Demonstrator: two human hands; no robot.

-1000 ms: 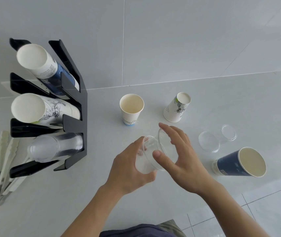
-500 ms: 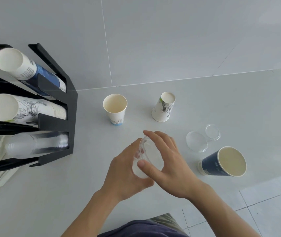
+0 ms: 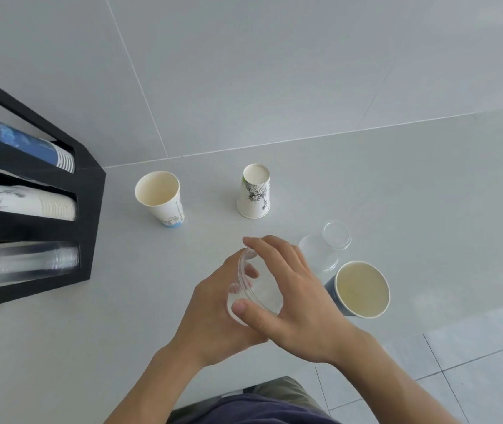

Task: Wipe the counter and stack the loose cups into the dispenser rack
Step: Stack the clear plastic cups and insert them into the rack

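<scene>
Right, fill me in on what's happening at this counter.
A person holds a clear plastic cup between both hands, left hand and right hand, above the counter. Still loose: an upright paper cup, an upside-down one, a blue cup on its side and another clear cup. The black rack stands left.

The pale grey counter (image 3: 412, 191) carries the black dispenser rack (image 3: 89, 209). Right of the rack stand an upright paper cup (image 3: 160, 195) and an upturned one (image 3: 254, 192); farther right lie a clear cup (image 3: 325, 249) and a blue cup (image 3: 358, 290).
</scene>
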